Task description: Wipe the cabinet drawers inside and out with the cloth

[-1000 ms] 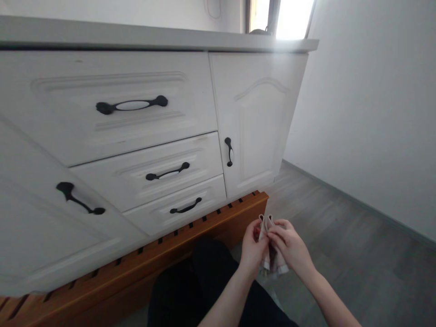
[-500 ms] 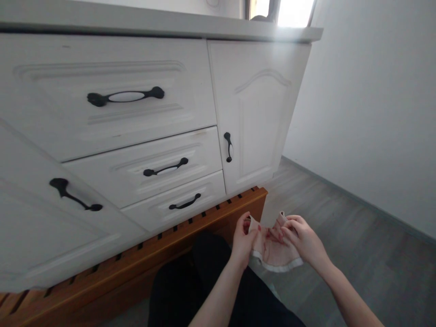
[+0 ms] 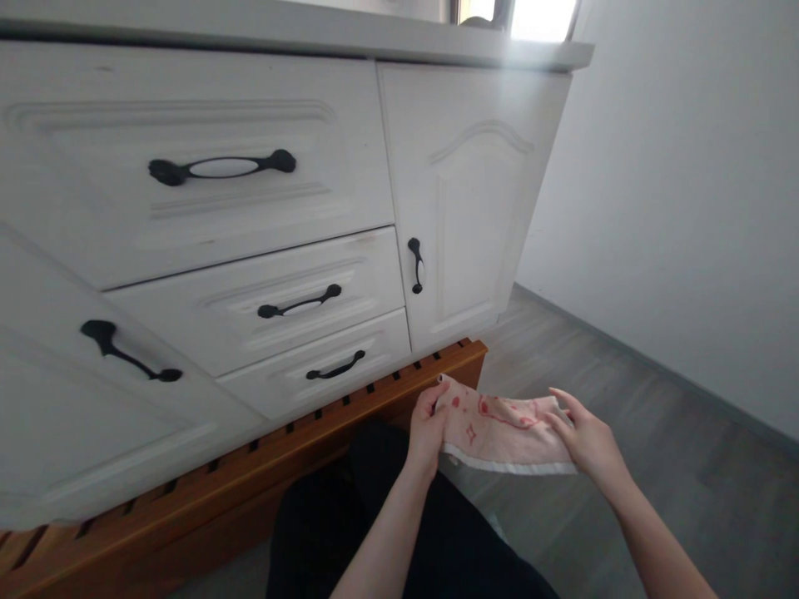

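A pale pink cloth (image 3: 499,437) with red printed figures and a white hem hangs stretched between my two hands, above my dark-clad legs and the floor. My left hand (image 3: 428,428) pinches its left edge, the top corner sticking up past the fingers. At the other end, my right hand (image 3: 583,437) grips the right edge between thumb and fingers. The cloth sags slightly in the middle, and its print faces up toward me.
White cabinets with drawers (image 3: 218,166) and a door (image 3: 468,200) stand ahead, with black handles. A slatted wooden bench (image 3: 250,466) runs along their base. To the right are grey floorboards (image 3: 624,399) and a white wall (image 3: 674,183).
My hands have moved apart, and the bunched cloth is now spread wider and flatter with more of its print showing. The view has shifted slightly.
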The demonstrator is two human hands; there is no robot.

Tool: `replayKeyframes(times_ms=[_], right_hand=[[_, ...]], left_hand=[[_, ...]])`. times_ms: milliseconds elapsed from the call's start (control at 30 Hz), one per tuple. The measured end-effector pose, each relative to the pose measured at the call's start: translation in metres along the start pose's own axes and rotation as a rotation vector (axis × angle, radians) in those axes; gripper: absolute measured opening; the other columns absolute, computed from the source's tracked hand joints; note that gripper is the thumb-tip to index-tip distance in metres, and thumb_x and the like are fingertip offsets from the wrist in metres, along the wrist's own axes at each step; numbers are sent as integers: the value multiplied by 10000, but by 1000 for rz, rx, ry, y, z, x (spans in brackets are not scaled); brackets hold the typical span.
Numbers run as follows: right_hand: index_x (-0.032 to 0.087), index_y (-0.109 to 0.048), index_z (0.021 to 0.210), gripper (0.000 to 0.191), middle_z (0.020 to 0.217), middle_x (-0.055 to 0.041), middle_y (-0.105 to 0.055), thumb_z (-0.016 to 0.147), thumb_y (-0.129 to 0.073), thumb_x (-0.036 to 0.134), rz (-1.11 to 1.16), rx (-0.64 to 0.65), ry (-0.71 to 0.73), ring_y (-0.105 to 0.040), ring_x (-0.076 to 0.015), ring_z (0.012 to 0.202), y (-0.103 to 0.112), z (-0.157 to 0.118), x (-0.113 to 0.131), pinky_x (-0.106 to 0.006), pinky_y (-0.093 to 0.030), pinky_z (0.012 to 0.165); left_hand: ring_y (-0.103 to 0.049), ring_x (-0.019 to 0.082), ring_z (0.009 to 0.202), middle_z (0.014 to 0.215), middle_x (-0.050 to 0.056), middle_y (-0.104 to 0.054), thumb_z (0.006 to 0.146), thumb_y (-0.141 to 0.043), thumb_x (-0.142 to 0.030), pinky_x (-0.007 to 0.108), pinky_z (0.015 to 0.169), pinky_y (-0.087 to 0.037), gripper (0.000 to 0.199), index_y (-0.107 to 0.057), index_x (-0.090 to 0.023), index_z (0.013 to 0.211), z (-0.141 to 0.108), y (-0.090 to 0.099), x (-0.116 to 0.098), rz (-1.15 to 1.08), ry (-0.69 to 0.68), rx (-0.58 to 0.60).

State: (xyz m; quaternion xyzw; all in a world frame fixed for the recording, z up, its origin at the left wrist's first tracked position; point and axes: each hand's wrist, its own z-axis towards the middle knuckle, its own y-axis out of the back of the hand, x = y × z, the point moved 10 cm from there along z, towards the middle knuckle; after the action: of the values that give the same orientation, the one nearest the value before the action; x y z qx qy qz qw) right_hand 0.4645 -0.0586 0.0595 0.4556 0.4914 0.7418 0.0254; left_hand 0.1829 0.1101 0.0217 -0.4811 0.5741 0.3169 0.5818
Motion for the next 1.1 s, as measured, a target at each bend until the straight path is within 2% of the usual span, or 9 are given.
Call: replayKeyframes(times_ms=[100,233,433,600,700,833,933,1033,1100], right_hand=[[241,-765,1153,515,1011,-103,-783,857,-488,560,66,-9,20,-723,-307,955,-1,-7,11,-427,-550,861],[244,-802,973,396,1046,-96,-762,867,-474,438,198,40,151,-701,-275,1002,-16,-20,50,-422,-528,947],[222,-786,1041,400,1075,-106,-737,887,-488,441,354,139,172,-684,-263,1036,-48,-37,97,-415,-523,971],[204,-772,1069,518,1132,-122,-757,878,-516,611,508,172,26,-671,-300,1121,-56,-36,96,-446,-495,1038],[188,-762,1086,582,1138,-127,-765,848,-545,672,547,188,-47,-686,-314,1104,-56,-36,93,-453,-516,1024],[193,-761,1110,571,1114,-127,-770,824,-587,656,454,233,-12,-691,-330,1101,-58,-37,99,-475,-531,1011],[187,-759,1105,538,1118,-127,-770,767,-655,591,408,267,18,-696,-327,1091,-64,-36,101,-464,-535,1001],[186,-758,1077,490,1052,-109,-786,750,-662,538,434,365,27,-726,-299,973,-72,-33,104,-424,-571,897],[204,-772,1024,409,992,-82,-793,774,-637,498,430,411,76,-730,-282,915,-69,-30,114,-405,-574,853]], left_hand=[[-549,240,1261,1278,47,-633,720,-612,-192,413,1175,-329,449,-756,-298,1132,-5,-13,-11,53,-73,73],[-548,249,1276,1276,65,-627,766,-621,-205,438,1190,-322,411,-754,-303,1143,-13,-42,-12,101,-126,168],[-497,253,1359,1412,82,-571,895,-583,-308,459,1198,-328,460,-610,-312,1355,-29,-79,-1,128,-155,189],[-418,251,1424,1552,89,-428,884,-568,-250,462,1182,-355,683,-363,-326,1531,-46,-82,-10,158,-209,101],[-387,251,1452,1587,91,-380,884,-562,-241,473,1202,-333,731,-291,-325,1557,-53,-81,-16,183,-243,74],[-308,271,1512,1614,92,-353,856,-594,-240,490,1228,-308,784,-265,-328,1562,-58,-83,-16,187,-238,42],[-263,271,1537,1637,96,-303,777,-650,-188,464,1231,-316,885,-255,-314,1559,-63,-91,-17,157,-243,99],[-437,275,1434,1652,138,-230,769,-653,-195,440,1105,-474,954,-155,-314,1574,-68,-93,-16,7,-190,180],[-514,266,1356,1646,153,-207,782,-652,-220,439,1068,-498,944,-144,-318,1572,-69,-79,-21,-20,-196,141]])
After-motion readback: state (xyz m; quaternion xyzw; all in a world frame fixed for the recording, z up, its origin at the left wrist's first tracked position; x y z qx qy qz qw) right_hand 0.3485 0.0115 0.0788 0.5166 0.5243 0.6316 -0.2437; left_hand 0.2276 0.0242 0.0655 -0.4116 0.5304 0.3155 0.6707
